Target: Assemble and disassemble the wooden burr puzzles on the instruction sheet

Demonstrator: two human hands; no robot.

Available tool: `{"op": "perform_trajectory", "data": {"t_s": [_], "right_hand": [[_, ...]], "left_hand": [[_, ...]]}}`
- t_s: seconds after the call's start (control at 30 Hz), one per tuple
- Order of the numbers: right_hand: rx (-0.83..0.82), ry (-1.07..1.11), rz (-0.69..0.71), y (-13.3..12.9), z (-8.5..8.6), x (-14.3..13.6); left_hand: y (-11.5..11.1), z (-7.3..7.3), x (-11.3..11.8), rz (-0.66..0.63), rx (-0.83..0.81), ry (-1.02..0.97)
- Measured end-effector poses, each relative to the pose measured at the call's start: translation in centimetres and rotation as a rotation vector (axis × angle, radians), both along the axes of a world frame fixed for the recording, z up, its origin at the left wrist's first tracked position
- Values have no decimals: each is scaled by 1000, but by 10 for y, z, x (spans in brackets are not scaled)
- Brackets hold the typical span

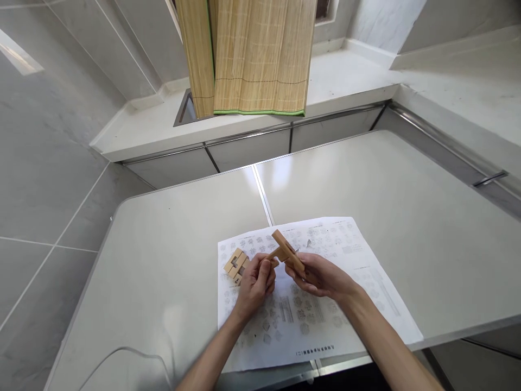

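Over the printed sheet (293,342), both hands are closed on light wooden puzzle pieces. My left hand (258,279) pinches one wooden puzzle piece (277,254) between thumb and fingers. A longer notched wooden puzzle piece (287,250), tilted, is in the grip of my right hand (315,273). The two pieces meet or overlap between the hands; whether they are joined I cannot tell. Just left of my left hand, several more wooden pieces (235,264) lie on the sheet, one marked with a black number 3.
The sheet, covered in small diagrams, lies on a pale folding table (171,260) with a metal centre seam. A thin cable (134,352) runs across the table's lower left. Behind stands a white counter (337,76) with a sink (187,108) partly under a bamboo mat (262,60).
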State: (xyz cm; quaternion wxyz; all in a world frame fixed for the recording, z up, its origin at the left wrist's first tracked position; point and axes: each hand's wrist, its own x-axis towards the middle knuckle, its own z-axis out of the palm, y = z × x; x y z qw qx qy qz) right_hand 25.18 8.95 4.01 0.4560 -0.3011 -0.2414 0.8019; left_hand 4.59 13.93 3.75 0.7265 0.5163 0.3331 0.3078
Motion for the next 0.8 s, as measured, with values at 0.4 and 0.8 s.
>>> {"op": "perform_trajectory", "data": {"t_s": [0.4,0.8], "right_hand": [[-17,-47,21,-1,-1,1],[-67,-93,14,-1,-4,1]], "left_hand": [[1,1,1,1,-19,3],[2,1,0,-13,-7,28]]}}
